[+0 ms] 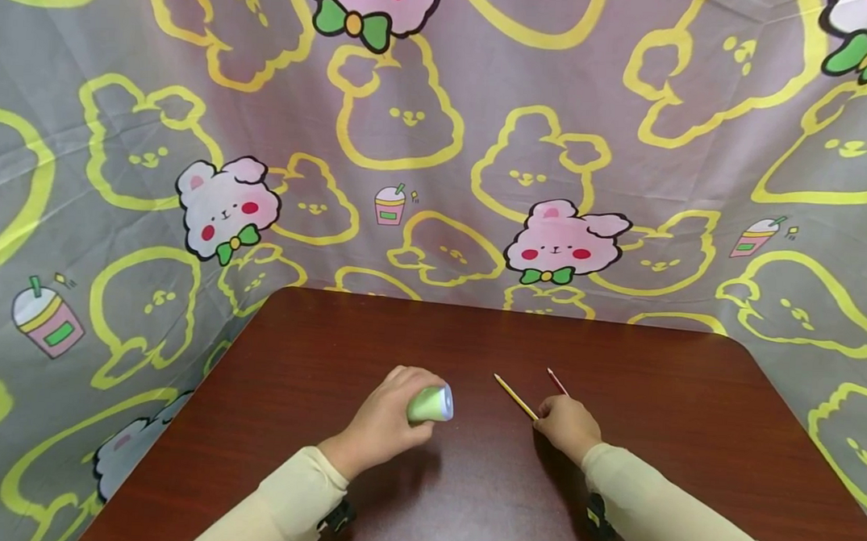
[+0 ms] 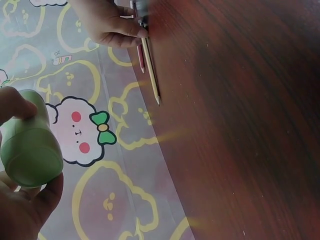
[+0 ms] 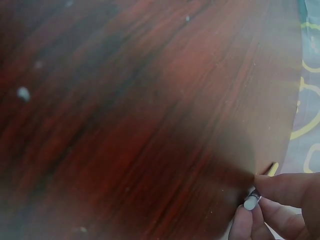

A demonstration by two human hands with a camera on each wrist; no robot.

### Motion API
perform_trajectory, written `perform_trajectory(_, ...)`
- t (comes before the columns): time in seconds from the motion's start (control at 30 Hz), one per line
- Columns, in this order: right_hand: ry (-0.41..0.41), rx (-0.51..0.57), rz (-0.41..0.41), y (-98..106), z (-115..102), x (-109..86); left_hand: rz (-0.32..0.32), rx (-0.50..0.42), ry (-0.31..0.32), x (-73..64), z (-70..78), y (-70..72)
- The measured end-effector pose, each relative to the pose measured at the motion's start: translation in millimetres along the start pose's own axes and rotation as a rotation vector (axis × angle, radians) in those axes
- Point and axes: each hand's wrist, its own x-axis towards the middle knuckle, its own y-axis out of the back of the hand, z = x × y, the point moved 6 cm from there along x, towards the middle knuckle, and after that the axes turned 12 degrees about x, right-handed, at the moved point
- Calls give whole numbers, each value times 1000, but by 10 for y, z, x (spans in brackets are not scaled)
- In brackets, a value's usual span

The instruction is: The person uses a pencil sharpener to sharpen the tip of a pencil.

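Note:
My left hand (image 1: 391,418) grips a light green cylinder-shaped container (image 1: 425,406) tilted on its side above the table, its whitish-blue end facing right. The container's smooth green end (image 2: 35,162) faces the left wrist camera; whether that end opens cannot be seen. To the right, my right hand (image 1: 570,426) pinches a yellow pencil (image 1: 515,396) near its back end, the sharpened tip pointing away to the far left. A pale end with a metal band (image 3: 251,201) shows between thumb and fingers. Just past that hand lies a dark red pencil (image 1: 555,380), its rear part hidden by the fingers.
Both hands work over a dark brown wooden table (image 1: 373,332) with rounded far corners. A grey curtain (image 1: 441,85) with yellow outlines and bunny faces hangs around its back and sides. Dark wrist devices (image 1: 337,515) are strapped under the sleeves.

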Motion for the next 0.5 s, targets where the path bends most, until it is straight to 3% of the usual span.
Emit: perform_trajectory(0.5, -11, -7, -23, -8, -7, -3, -23, -5, 12, -3, 0, -5)
